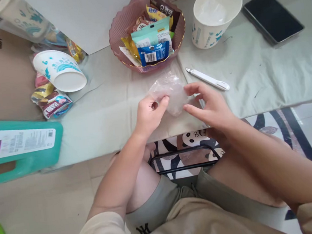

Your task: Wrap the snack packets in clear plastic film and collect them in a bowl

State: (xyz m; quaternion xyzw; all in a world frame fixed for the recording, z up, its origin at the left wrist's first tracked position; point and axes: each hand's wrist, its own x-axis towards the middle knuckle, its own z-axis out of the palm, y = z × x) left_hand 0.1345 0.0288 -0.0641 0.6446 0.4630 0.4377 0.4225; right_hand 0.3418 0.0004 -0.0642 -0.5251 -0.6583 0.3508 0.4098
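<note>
Obstacles: pink ribbed plastic snack bowl directly beyond the hands; white paper cup upright at right; white slim pen-shaped tool near the right hand; tipped paper cup and loose snack packets at left. Free room: bare pale-green tablecloth between (left-centre), and right of the tool.

A low worktop stood draped in a pale grey-green cloth, creased and lightly marked. Behind it rose a plain white wall panel, with brown cardboard printed in dark characters to the left. The floor on the left was beige tile; under the worktop lay a mat patterned with pandas, and a black metal stool frame. Soft, even daylight filled the scene.
</note>
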